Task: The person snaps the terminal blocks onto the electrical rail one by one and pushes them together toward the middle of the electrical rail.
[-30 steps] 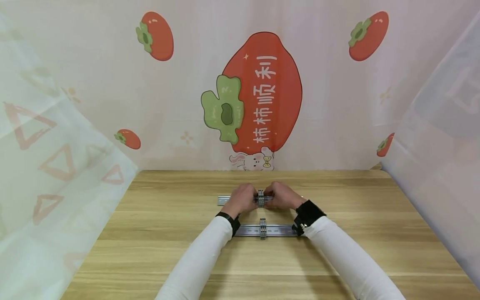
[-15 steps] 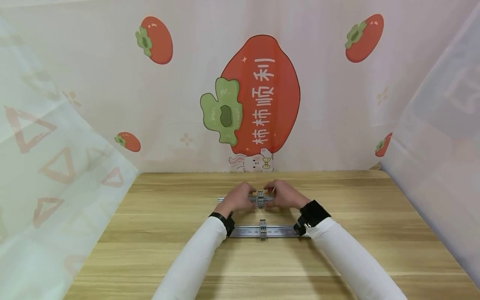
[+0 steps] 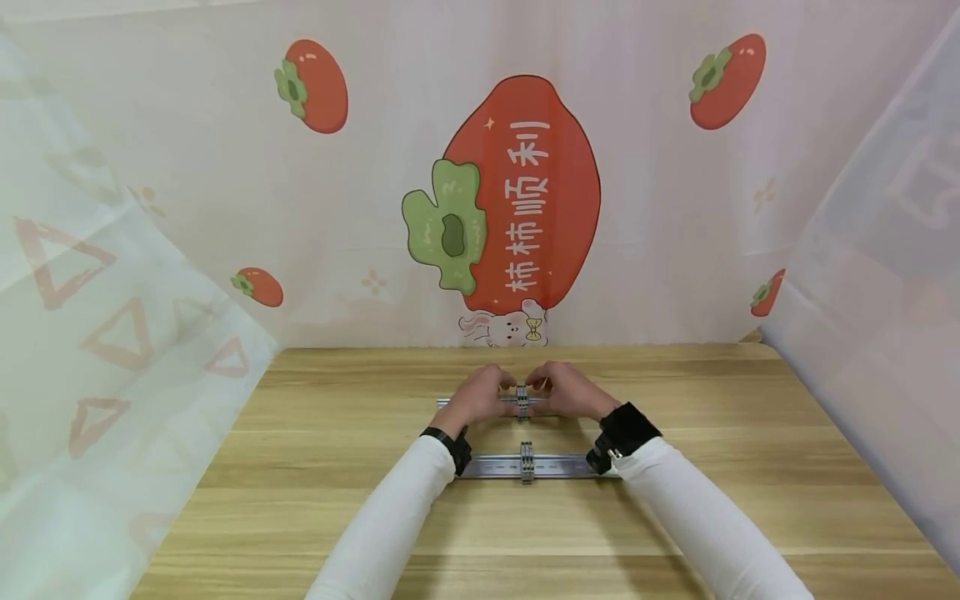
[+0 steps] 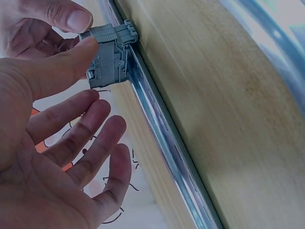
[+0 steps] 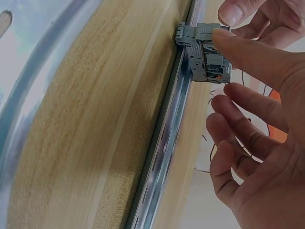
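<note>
A small stack of grey DIN-rail terminal blocks [image 3: 522,402] sits on the rear metal rail [image 4: 157,109], between my two hands. From the left, my left hand [image 3: 480,393] reaches in with its thumb against the stack's side face; its other fingers spread loosely off the block in the left wrist view. My right hand [image 3: 570,390] mirrors it on the other side, thumb tip at the block's edge and fingers [image 5: 252,102] relaxed and apart. Seen from the right wrist, the block's side [image 5: 207,57] shows slots and inner metal parts.
Nearer to me, a second slotted metal rail [image 3: 487,467] lies parallel, carrying a similar grey stack [image 3: 527,463]. My forearms pass above its two ends. The wooden table [image 3: 315,500] meets a printed cloth backdrop [image 3: 360,208] at the back.
Both hands held the rear stack closely a second ago; their fingers have since loosened and spread, and the left wrist has moved slightly left. The stack remains on the rail.
</note>
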Motion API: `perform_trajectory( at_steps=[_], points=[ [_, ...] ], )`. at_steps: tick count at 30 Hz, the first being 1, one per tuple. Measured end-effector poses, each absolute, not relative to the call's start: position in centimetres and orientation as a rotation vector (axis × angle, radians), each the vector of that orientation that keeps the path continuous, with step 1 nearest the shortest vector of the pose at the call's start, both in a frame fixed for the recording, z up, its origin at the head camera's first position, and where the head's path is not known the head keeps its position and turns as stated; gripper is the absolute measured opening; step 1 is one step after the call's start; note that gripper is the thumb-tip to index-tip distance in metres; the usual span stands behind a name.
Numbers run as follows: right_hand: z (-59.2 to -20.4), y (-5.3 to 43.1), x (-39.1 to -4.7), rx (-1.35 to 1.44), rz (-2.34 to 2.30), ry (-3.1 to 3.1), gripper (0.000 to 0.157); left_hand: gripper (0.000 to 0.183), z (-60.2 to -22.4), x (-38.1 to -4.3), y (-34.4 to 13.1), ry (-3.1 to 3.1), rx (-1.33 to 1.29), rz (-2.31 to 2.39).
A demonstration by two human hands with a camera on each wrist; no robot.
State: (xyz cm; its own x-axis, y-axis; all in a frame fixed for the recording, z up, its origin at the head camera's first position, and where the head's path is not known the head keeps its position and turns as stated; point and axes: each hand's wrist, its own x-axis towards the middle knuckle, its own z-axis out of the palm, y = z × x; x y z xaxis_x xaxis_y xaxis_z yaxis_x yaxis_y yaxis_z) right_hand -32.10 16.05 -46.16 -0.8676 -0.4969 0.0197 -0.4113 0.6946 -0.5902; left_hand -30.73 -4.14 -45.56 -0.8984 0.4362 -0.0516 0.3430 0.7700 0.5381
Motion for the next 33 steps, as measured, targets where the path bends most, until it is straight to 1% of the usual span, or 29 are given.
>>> perform_trajectory(
  at_steps=[7,11,15,18,21,24,29,33],
  points=[
    [-46.2,16.0,-32.0,-0.728,-0.902,2.759,0.044,0.044,-45.6,-30.6,-4.1,2.801,0.605,0.774],
    [-46.1,16.6,-31.2,-0.738,-0.900,2.761,0.047,0.044,-45.5,-29.8,-4.6,2.803,0.573,0.786],
    [-45.8,18.0,-29.1,-0.748,-0.853,2.745,0.040,0.042,-45.1,-27.6,-6.1,2.818,0.587,0.702],
    [-45.7,19.3,-27.0,-0.783,-0.773,2.716,0.036,0.040,-45.0,-25.3,-7.4,2.818,0.664,0.612],
    [-45.9,20.3,-24.8,-0.835,-0.689,2.700,0.038,0.037,-45.4,-23.2,-8.0,2.827,0.757,0.549],
    [-46.5,20.7,-23.3,-0.934,-0.632,2.732,0.035,0.035,-46.0,-21.9,-7.7,2.866,0.829,0.469],
    [-47.2,20.6,-22.9,-1.009,-0.585,2.809,0.029,0.028,-46.9,-21.6,-6.6,2.922,0.835,0.431],
    [-47.3,20.3,-23.4,-0.959,-0.552,2.843,0.029,0.023,-47.4,-22.2,-6.1,2.932,0.792,0.475]
  ],
)
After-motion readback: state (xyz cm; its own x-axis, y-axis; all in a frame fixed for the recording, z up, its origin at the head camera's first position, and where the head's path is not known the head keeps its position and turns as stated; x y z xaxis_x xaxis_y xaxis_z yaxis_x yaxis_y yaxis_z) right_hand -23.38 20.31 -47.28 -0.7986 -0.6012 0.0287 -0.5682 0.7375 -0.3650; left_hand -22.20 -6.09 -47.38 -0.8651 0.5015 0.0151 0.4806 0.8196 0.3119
